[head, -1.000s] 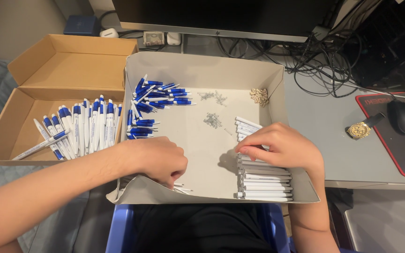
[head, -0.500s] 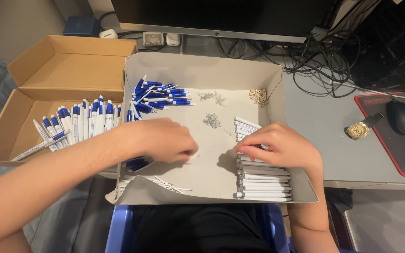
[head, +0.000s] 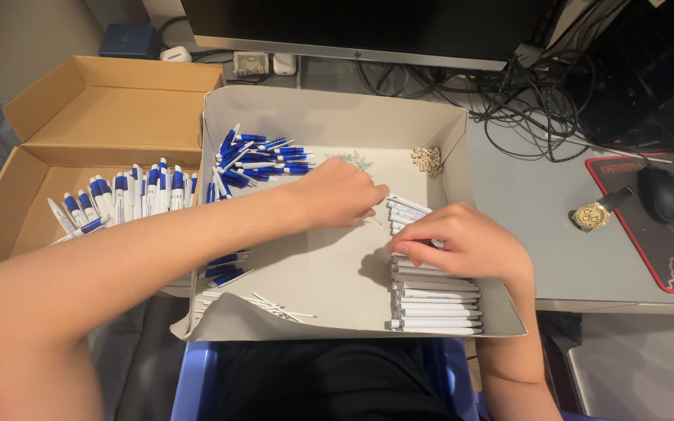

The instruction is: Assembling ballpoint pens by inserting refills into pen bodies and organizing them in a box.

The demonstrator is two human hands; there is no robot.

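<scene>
left hand (head: 341, 193): reaches across the white box (head: 329, 117), fingers bunched together at the small grey springs (head: 350, 160) mid-box; can't tell if it has pinched one.
right hand (head: 466, 242): rests on top of the stack of white pen barrels (head: 434, 300) at the box's right side, fingers curled together on the upper barrels; can't tell if it grips one.
blue pen parts (head: 259, 156): loose pile at the box's upper left, a few more lower left under the forearm.
thin white refills (head: 274, 306): near the box's front edge.
tan small parts (head: 428, 160): back right of box.
brown box (head: 79, 101): left of the white one, holds a row of assembled blue-and-white pens (head: 130, 195).
surface (head: 540, 210): wristwatch (head: 593, 214) and mouse (head: 662, 193) at right.
</scene>
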